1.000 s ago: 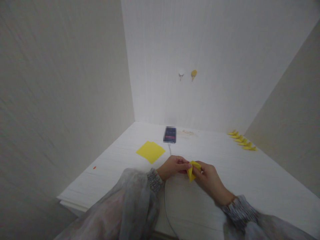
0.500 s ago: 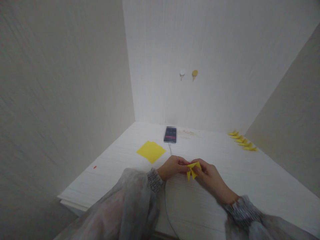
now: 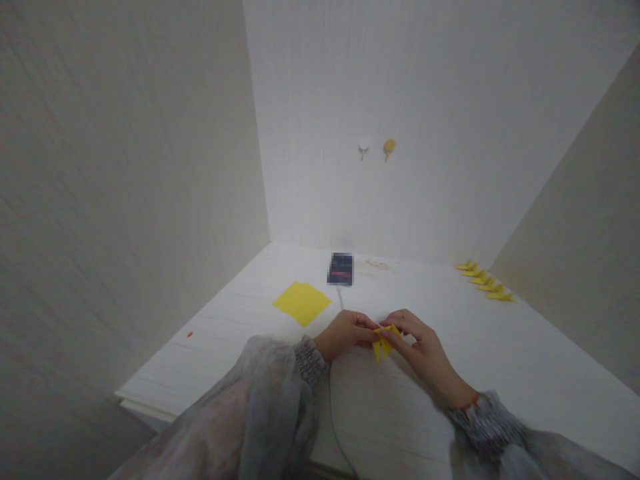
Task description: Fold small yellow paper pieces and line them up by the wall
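Between my two hands is a small piece of folded yellow paper, with two pointed flaps hanging down toward me. My left hand pinches its left edge between thumb and fingers. On the other side, my right hand has its thumb lying across the front of the paper and its fingers behind the upper edge. The fingers partly cover the folds. A stack of flat yellow paper squares lies on the white table to the left of my hands.
A row of several folded yellow paper pieces sits by the right wall. A dark phone, its picture pixelated, lies near the back wall with a white cable running toward me. Two hooks hang on the wall. A small red scrap lies at left.
My right thumb has moved up and left across the folded paper, and the right fingers have lifted slightly. The left hand has stayed nearly still.
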The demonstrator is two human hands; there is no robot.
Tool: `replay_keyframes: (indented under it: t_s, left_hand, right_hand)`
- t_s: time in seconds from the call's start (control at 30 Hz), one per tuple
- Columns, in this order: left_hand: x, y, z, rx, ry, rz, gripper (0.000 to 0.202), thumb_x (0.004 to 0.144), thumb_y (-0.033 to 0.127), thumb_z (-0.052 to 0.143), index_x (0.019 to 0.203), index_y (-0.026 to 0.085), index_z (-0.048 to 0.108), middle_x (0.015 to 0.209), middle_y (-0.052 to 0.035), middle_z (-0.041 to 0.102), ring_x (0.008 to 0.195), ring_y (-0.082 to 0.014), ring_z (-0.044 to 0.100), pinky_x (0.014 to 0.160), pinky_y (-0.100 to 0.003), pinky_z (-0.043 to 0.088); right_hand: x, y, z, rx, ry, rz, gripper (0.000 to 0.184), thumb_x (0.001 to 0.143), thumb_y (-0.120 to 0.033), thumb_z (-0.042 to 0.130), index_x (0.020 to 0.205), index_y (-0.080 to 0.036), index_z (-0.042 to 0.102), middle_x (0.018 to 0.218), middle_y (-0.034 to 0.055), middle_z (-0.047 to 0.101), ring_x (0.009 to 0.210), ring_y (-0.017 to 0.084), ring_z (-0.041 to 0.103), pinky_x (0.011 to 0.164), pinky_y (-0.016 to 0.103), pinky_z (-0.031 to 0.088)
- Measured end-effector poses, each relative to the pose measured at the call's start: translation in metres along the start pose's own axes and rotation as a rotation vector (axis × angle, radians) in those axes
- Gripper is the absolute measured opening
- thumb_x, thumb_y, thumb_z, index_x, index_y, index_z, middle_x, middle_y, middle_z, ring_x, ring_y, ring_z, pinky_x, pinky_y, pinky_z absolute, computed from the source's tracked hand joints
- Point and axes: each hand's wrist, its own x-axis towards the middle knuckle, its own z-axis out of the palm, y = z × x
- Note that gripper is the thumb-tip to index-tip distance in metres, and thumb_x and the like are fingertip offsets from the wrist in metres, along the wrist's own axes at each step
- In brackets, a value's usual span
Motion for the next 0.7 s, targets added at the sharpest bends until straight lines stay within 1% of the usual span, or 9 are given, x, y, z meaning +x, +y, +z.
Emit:
replay_keyframes:
  t_s: [0.17, 0.23, 0.33, 0.4, 0.5, 0.7]
  left_hand:
    - [0.0001, -0.0008, -0.0009, 0.002, -0.017, -0.001, 0.03, 0.048, 0.026, 0.072, 0.071, 0.01, 0.06, 0.072, -0.0039, 0.063, 0.067, -0.0122, 0.058, 0.074, -0.031, 0.043]
    - [-0.002, 0.0011, 0.0001, 0.028, -0.048, 0.015, 0.032, 0.05, 0.028, 0.071, 0.075, 0.01, 0.061, 0.076, -0.0046, 0.063, 0.069, -0.0125, 0.057, 0.075, -0.031, 0.042]
    - [-0.0053, 0.0041, 0.0022, 0.079, -0.128, 0.034, 0.037, 0.056, 0.034, 0.067, 0.086, 0.011, 0.062, 0.086, -0.0066, 0.062, 0.076, -0.0132, 0.056, 0.077, -0.029, 0.041]
    - [-0.0059, 0.0045, 0.0029, 0.098, -0.15, 0.038, 0.038, 0.058, 0.035, 0.066, 0.088, 0.012, 0.063, 0.088, -0.0068, 0.062, 0.078, -0.0132, 0.056, 0.077, -0.028, 0.04]
    - [-0.004, 0.0024, 0.002, 0.112, -0.138, 0.035, 0.036, 0.058, 0.034, 0.066, 0.086, 0.012, 0.064, 0.083, -0.0055, 0.062, 0.073, -0.0118, 0.055, 0.074, -0.027, 0.04]
    - [-0.0019, 0.0014, 0.001, 0.168, -0.091, 0.033, 0.034, 0.056, 0.035, 0.066, 0.08, 0.011, 0.064, 0.072, -0.0033, 0.061, 0.06, -0.008, 0.051, 0.062, -0.022, 0.039]
  right_hand:
    - [-0.001, 0.001, 0.0013, 0.044, -0.009, 0.037, 0.019, 0.079, -0.03, 0.048, 0.082, -0.019, 0.063, 0.077, 0.0047, 0.057, 0.072, 0.016, 0.053, 0.062, 0.026, 0.044]
    - [-0.001, 0.0011, 0.0016, 0.07, -0.016, 0.043, 0.019, 0.079, -0.03, 0.047, 0.083, -0.02, 0.063, 0.076, 0.0047, 0.057, 0.072, 0.016, 0.053, 0.063, 0.026, 0.044]
    - [-0.0008, 0.0004, 0.0016, 0.108, -0.028, 0.05, 0.019, 0.079, -0.029, 0.047, 0.084, -0.019, 0.064, 0.076, 0.0047, 0.058, 0.071, 0.015, 0.054, 0.063, 0.026, 0.044]
    - [-0.0007, -0.0001, 0.0014, 0.129, -0.025, 0.048, 0.019, 0.079, -0.028, 0.048, 0.084, -0.019, 0.064, 0.076, 0.0047, 0.058, 0.071, 0.015, 0.054, 0.063, 0.026, 0.044]
    - [-0.001, -0.0006, 0.001, 0.148, -0.01, 0.048, 0.019, 0.079, -0.028, 0.048, 0.085, -0.02, 0.064, 0.077, 0.0047, 0.058, 0.072, 0.016, 0.054, 0.064, 0.027, 0.044]
    - [-0.0022, -0.0031, -0.0004, 0.155, -0.016, 0.046, 0.022, 0.08, -0.029, 0.046, 0.089, -0.02, 0.064, 0.079, 0.0057, 0.059, 0.074, 0.016, 0.054, 0.064, 0.027, 0.046]
